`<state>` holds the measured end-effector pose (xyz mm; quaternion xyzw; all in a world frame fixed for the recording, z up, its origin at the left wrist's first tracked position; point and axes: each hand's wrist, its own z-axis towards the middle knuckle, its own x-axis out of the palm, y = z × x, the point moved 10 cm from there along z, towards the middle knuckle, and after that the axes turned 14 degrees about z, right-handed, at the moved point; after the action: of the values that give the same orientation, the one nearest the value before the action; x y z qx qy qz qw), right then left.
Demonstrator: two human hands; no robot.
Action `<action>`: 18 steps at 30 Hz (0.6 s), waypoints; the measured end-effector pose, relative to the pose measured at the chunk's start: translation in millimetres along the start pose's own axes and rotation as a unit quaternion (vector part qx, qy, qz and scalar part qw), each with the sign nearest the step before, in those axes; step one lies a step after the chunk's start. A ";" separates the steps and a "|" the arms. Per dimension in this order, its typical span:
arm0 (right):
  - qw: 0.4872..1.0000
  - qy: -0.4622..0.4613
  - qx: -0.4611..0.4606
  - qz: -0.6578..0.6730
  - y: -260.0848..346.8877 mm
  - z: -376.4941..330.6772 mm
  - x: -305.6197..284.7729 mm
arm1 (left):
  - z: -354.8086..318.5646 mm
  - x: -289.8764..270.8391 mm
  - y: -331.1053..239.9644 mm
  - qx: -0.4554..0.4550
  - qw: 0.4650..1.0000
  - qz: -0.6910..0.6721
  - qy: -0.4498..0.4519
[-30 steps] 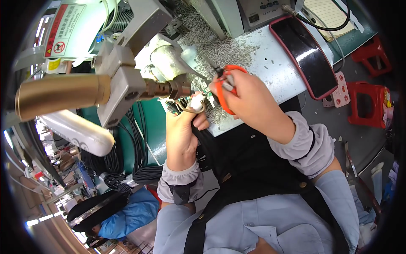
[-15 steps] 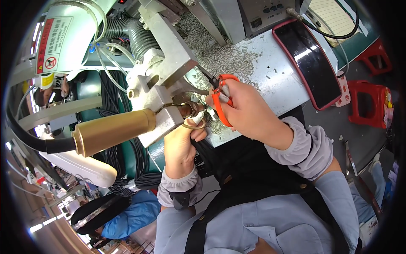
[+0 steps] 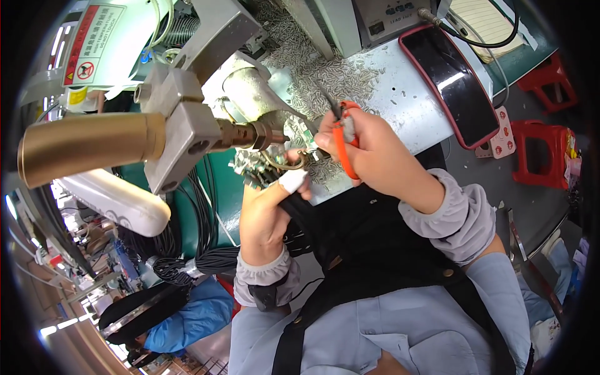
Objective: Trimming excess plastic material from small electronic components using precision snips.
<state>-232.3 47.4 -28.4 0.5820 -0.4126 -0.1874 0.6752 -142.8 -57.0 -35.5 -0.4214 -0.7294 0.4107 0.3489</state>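
My right hand (image 3: pixel 381 153) is closed round orange-handled cutters (image 3: pixel 340 150), whose dark jaws point up and away from me. Just left of it, my left hand (image 3: pixel 264 219) grips a bundle of cable ends with small green circuit boards (image 3: pixel 257 165). A white wrap (image 3: pixel 292 180) covers one of its digits. Black cables (image 3: pixel 303 215) hang from this hand toward my lap. Right above the boards is the metal tip (image 3: pixel 265 136) of a tool with a brass-coloured handle (image 3: pixel 94 149). Whether the tip touches a board I cannot tell.
Small metal clippings (image 3: pixel 347 78) litter the pale work plate (image 3: pixel 412 119). A red-edged phone (image 3: pixel 450 90) lies at the right, by a notebook (image 3: pixel 487 25). Coiled black cables (image 3: pixel 219 265) rest at the left. Red stools (image 3: pixel 540 153) stand beyond; a person in blue (image 3: pixel 190 319) is at lower left.
The brass-handled tool and its bracket have shifted left in the picture, uncovering the bundle in my left hand. My right hand with the cutters has moved slightly right.
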 end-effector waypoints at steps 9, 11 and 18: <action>0.879 -0.035 -0.290 -0.376 78.0 -55.6 28.3 | -47.8 -6.8 6.4 0.067 0.985 0.104 -0.123; 0.944 0.031 -0.185 -0.272 53.4 -47.4 23.1 | -48.9 1.5 13.8 0.056 0.992 0.062 -0.096; 0.979 0.078 0.187 0.013 -7.7 -51.2 24.4 | -52.3 -7.4 12.5 0.107 0.984 0.092 -0.112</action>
<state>-176.5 59.8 -26.4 0.7052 -0.3939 -0.0521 0.5872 -91.1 -43.8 -26.0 -0.3985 -0.6738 0.5613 0.2683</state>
